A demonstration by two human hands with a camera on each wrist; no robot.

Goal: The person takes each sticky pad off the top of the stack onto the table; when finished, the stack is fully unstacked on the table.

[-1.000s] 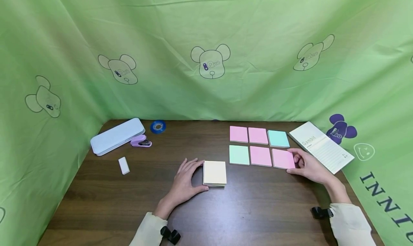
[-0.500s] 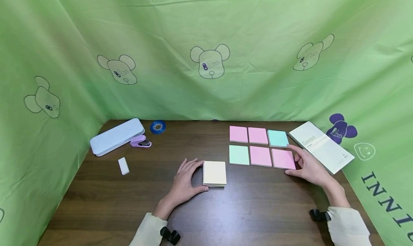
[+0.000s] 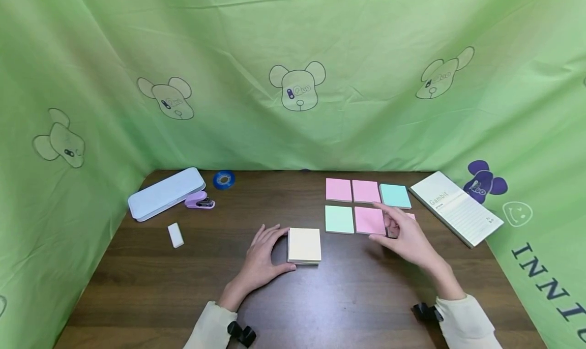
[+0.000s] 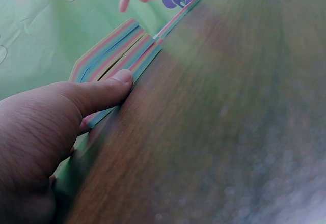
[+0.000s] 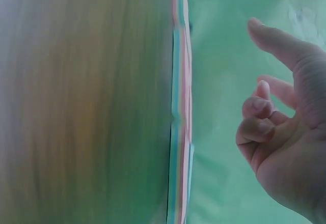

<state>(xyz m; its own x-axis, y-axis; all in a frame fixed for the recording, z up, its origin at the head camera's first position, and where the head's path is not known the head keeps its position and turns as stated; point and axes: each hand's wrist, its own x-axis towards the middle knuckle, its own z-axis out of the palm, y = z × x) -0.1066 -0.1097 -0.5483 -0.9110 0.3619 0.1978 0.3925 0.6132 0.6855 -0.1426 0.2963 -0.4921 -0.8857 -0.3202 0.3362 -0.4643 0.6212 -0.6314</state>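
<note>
Head view: cream-topped stack right of left hand, against its thumb.

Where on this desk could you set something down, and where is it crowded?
Bare wood lies between the cream stack and right sleeve; between the blue tape and the coloured pads; and between the eraser and left hand. The back right is crowded with pads, right hand and notebook.

The left hand holds a striped paper stack.
</note>
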